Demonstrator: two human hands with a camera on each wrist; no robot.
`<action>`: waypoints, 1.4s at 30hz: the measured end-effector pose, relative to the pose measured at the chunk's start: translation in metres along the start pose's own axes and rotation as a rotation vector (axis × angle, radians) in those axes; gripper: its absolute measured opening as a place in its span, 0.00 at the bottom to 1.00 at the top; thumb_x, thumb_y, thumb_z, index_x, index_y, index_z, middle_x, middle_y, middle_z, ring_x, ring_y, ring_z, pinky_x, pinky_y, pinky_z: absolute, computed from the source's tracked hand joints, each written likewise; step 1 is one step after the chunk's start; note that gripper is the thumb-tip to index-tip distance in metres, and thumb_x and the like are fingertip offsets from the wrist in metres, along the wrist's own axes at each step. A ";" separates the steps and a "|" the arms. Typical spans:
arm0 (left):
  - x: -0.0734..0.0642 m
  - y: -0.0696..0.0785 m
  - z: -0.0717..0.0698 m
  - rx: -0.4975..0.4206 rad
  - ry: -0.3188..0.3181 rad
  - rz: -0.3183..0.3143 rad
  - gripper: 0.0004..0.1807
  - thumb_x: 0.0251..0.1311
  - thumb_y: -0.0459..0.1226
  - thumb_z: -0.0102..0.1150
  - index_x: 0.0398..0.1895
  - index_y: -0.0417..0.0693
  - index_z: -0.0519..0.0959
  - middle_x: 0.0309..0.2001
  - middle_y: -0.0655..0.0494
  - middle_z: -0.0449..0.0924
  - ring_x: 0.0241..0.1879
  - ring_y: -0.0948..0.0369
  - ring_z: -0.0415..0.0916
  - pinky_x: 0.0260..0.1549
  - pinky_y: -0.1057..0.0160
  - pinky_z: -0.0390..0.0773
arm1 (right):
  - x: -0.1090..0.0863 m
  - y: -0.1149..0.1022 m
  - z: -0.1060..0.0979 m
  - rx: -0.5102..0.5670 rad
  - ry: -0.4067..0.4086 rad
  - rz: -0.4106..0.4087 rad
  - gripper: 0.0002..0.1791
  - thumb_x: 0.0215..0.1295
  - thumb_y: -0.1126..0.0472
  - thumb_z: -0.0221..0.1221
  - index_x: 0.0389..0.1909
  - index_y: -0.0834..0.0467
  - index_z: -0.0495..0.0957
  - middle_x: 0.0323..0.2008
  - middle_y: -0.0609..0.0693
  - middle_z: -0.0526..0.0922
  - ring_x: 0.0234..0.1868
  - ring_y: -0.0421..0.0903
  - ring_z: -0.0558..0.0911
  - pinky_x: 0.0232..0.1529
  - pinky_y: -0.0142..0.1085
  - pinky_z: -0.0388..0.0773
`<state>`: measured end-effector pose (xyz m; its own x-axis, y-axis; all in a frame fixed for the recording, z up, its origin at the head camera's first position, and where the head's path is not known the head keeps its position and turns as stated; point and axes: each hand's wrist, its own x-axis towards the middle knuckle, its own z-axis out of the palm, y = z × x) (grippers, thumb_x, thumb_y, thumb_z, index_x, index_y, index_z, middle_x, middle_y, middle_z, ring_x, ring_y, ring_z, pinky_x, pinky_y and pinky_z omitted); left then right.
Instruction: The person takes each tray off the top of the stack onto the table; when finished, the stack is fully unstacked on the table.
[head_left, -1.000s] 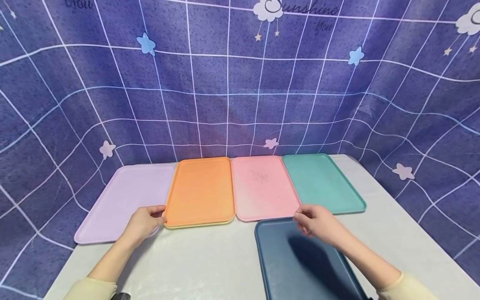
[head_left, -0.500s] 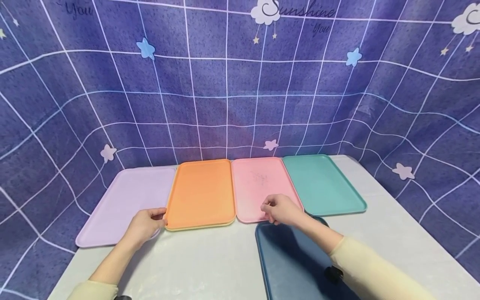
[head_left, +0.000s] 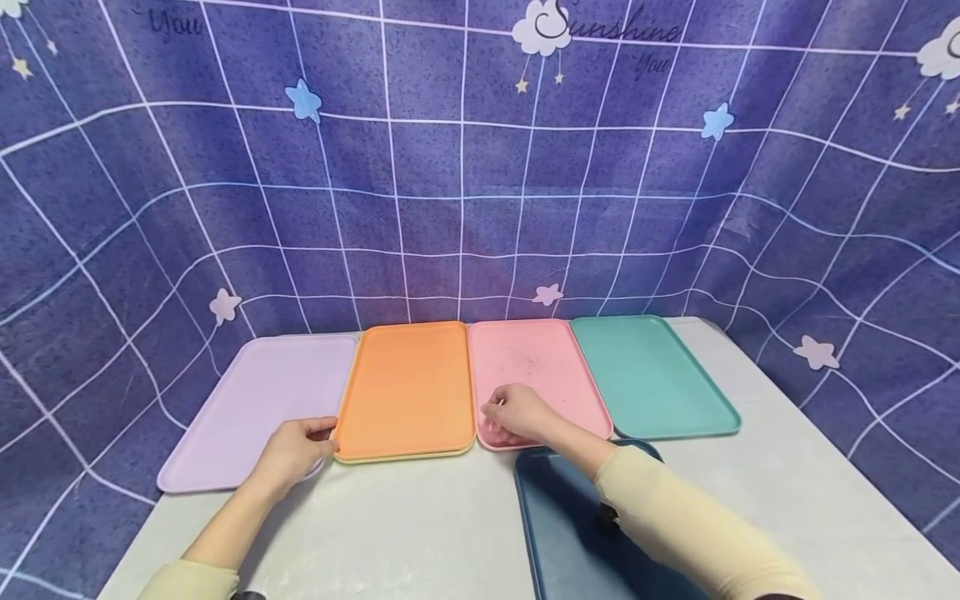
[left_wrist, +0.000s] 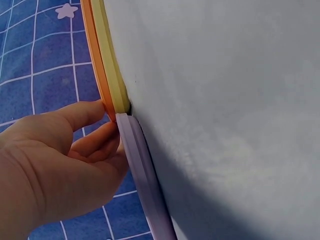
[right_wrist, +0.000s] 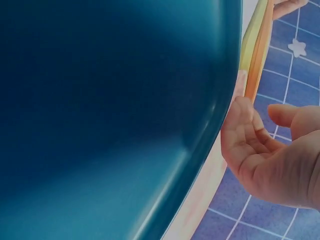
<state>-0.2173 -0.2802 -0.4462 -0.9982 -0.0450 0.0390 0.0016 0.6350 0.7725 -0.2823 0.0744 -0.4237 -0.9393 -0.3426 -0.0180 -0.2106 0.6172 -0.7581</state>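
Note:
An orange tray lies on a yellow tray, whose rim shows beneath it. My left hand reaches over the lavender tray, its thumb and fingertips touching the orange tray's near left edge. In the left wrist view those fingertips sit where the orange and lavender rims meet. Over the near left part of the pink tray is my right hand, fingers loosely curled with nothing between them. The right wrist view shows its thumb apart from the fingers, which point toward the orange tray's right edge.
A teal tray lies at the right end of the row. Below the pink tray, a dark blue tray is partly covered by the right sleeve. Behind the white table hangs a blue grid-patterned curtain.
My right hand has moved left, from above the corner where the pink and dark blue trays meet to the pink tray's left side. My left hand stays at the orange tray's edge.

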 end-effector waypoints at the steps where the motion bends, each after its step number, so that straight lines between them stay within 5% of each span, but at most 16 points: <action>1: 0.000 -0.001 0.000 0.000 0.001 0.001 0.26 0.58 0.30 0.66 0.59 0.24 0.76 0.50 0.35 0.83 0.52 0.47 0.78 0.40 0.71 0.76 | 0.003 -0.001 0.002 -0.003 -0.009 -0.001 0.11 0.71 0.62 0.60 0.32 0.65 0.81 0.20 0.58 0.83 0.17 0.47 0.82 0.21 0.37 0.82; 14: -0.001 -0.005 0.003 -0.019 0.002 -0.004 0.26 0.58 0.29 0.66 0.59 0.23 0.76 0.48 0.37 0.84 0.49 0.51 0.78 0.39 0.72 0.75 | 0.029 0.001 0.023 -0.047 0.043 0.044 0.13 0.70 0.55 0.64 0.34 0.61 0.74 0.14 0.51 0.80 0.12 0.41 0.78 0.13 0.26 0.67; 25: -0.002 -0.002 0.004 -0.016 0.004 -0.007 0.26 0.57 0.29 0.66 0.59 0.23 0.76 0.49 0.37 0.84 0.49 0.52 0.77 0.39 0.71 0.75 | 0.037 -0.003 0.033 -0.203 0.136 0.073 0.19 0.56 0.55 0.74 0.18 0.58 0.76 0.09 0.47 0.77 0.13 0.42 0.80 0.22 0.31 0.77; 33: -0.001 -0.002 0.002 -0.007 0.007 -0.009 0.26 0.58 0.30 0.66 0.59 0.24 0.76 0.51 0.35 0.83 0.53 0.48 0.77 0.42 0.70 0.75 | 0.038 -0.010 0.029 -0.291 0.168 0.000 0.17 0.57 0.62 0.72 0.14 0.58 0.77 0.14 0.47 0.77 0.22 0.43 0.78 0.31 0.34 0.79; 42: -0.003 0.001 0.000 0.004 -0.009 0.015 0.28 0.61 0.33 0.68 0.60 0.24 0.75 0.55 0.32 0.80 0.57 0.43 0.76 0.50 0.59 0.78 | 0.037 -0.006 0.024 -0.209 0.186 0.017 0.17 0.58 0.66 0.70 0.15 0.59 0.74 0.14 0.46 0.74 0.18 0.42 0.75 0.24 0.32 0.74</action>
<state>-0.2138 -0.2797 -0.4459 -0.9986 -0.0281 0.0446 0.0165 0.6383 0.7696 -0.3092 0.0405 -0.4354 -0.9727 -0.2069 0.1052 -0.2275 0.7611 -0.6074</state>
